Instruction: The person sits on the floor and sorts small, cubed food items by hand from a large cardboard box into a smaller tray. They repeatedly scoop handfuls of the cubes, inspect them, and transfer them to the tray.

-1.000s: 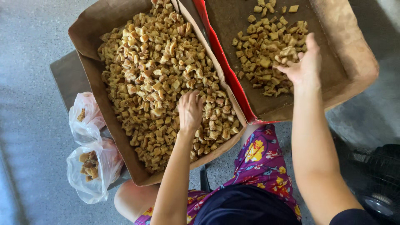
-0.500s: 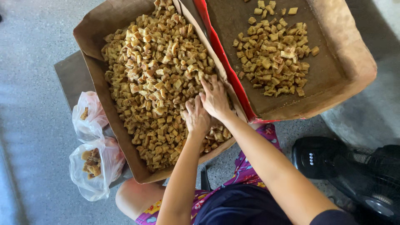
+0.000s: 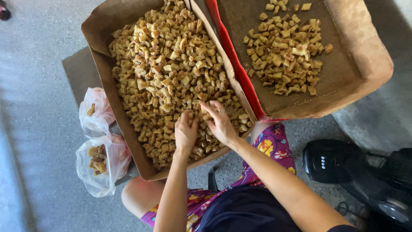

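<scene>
A large brown cardboard tray (image 3: 99,51) holds a thick heap of small golden-brown fried pieces (image 3: 167,64). My left hand (image 3: 186,131) and my right hand (image 3: 219,122) lie side by side on the near part of that heap, fingers spread and touching the pieces. Whether either hand grips a piece cannot be told. A second paper-lined tray (image 3: 360,81) with a red edge sits to the right and holds a smaller pile of similar pieces (image 3: 285,53).
Two clear plastic bags (image 3: 103,163) with a few pieces lie on a grey surface left of the big tray. A black device (image 3: 330,161) stands on the speckled floor at lower right. My knees in floral trousers (image 3: 274,148) are under the trays.
My right hand came from the right tray over to the big tray and now rests beside my left hand. The left hand slid slightly toward me.
</scene>
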